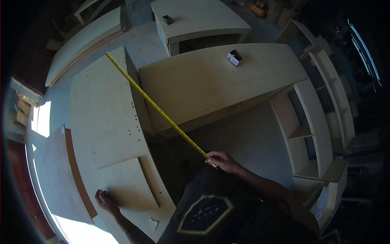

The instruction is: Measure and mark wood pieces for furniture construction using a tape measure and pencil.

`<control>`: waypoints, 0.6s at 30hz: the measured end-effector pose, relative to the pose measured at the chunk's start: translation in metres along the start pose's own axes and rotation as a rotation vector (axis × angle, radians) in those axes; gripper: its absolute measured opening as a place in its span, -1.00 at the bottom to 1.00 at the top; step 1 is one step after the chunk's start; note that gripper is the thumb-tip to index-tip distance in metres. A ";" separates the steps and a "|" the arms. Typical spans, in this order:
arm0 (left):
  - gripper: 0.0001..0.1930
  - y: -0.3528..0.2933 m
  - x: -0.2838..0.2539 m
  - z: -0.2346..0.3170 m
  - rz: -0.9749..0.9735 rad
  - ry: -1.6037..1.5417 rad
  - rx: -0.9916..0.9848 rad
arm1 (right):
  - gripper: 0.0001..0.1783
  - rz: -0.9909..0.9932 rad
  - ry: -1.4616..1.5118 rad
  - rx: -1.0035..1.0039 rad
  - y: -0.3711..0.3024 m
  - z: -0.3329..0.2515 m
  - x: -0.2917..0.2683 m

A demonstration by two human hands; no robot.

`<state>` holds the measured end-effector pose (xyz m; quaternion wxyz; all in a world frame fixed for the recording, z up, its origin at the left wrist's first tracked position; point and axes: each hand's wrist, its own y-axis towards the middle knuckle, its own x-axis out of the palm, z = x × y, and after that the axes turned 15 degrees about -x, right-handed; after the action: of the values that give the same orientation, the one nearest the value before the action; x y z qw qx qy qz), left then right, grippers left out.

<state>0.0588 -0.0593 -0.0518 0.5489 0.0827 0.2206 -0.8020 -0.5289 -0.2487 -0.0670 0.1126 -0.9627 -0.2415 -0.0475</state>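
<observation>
My right hand [223, 161] is closed around a tape measure in front of my body. Its yellow blade [156, 107] is drawn far out, slanting up and left past the far end of a long pale wooden panel [101, 114]. My left hand [106, 201] is over the near part of that panel, beside a small rectangular board [128, 181] lying on it. The left fingers are pinched together on a small dark thing, too small to make out. Below the small board lies a scrap of pale paper [152, 224].
A second wide panel unit [219, 81] joins at the far right, carrying a small open box [235, 57]. Beyond it, a desk-like unit [199, 18] bears a green box [167, 19]. Shelf frames [313, 126] stand right. Stacked boards [87, 44] and a brown-edged panel [57, 175] lie left.
</observation>
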 end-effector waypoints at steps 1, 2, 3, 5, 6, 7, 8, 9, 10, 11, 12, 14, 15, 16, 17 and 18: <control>-0.56 0.001 0.003 0.000 0.046 0.069 0.066 | -0.65 -0.018 -0.004 -0.004 -0.005 0.006 -0.004; -0.48 -0.005 0.012 0.011 0.055 0.070 -0.026 | -0.63 0.031 -0.016 -0.040 -0.012 0.014 -0.008; -0.45 -0.012 0.023 0.021 0.066 0.022 -0.031 | -0.62 0.053 -0.025 -0.077 -0.019 0.019 -0.012; -0.48 -0.031 0.054 0.050 0.021 -0.023 0.020 | -0.61 0.114 -0.049 -0.101 -0.035 0.024 -0.027; -0.50 -0.004 0.036 0.028 -0.052 -0.042 0.091 | -0.59 0.085 -0.074 -0.112 -0.041 0.022 -0.032; -0.51 0.026 0.026 0.014 -0.123 -0.060 0.162 | -0.59 0.117 -0.055 -0.139 -0.050 0.020 -0.038; -0.51 -0.018 0.094 0.029 -0.188 -0.059 0.158 | -0.58 0.177 -0.072 -0.100 -0.068 0.023 -0.050; -0.54 -0.115 0.158 0.090 -0.189 0.100 0.210 | -0.57 0.229 -0.061 -0.085 -0.085 0.018 -0.061; -0.59 -0.142 0.200 0.097 -0.316 0.111 0.224 | -0.56 0.281 -0.045 -0.085 -0.104 0.015 -0.075; -0.63 -0.176 0.206 0.102 -0.387 0.177 0.254 | -0.56 0.261 -0.047 -0.112 -0.109 0.012 -0.080; -0.63 -0.204 0.232 0.101 -0.515 0.180 0.293 | -0.56 0.284 -0.032 -0.109 -0.122 0.011 -0.094; -0.75 -0.257 0.295 0.094 -0.781 0.266 0.371 | -0.56 0.371 0.031 -0.077 -0.167 0.010 -0.126; -0.77 -0.294 0.326 0.090 -0.894 0.332 0.381 | -0.56 0.406 0.038 -0.091 -0.197 0.011 -0.146; -0.79 -0.333 0.352 0.086 -1.000 0.402 0.390 | -0.58 0.491 0.038 -0.075 -0.227 0.015 -0.163; -0.79 -0.372 0.373 0.078 -1.079 0.490 0.485 | -0.59 0.576 0.040 -0.057 -0.258 0.020 -0.182; -0.79 -0.411 0.393 0.070 -1.160 0.579 0.583 | -0.60 0.654 0.015 -0.068 -0.292 0.026 -0.201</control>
<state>-0.4608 -0.2991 -0.0284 -0.0916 0.3053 0.1422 -0.9371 -0.8436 -0.0833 -0.0653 0.0912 -0.9921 0.0832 -0.0237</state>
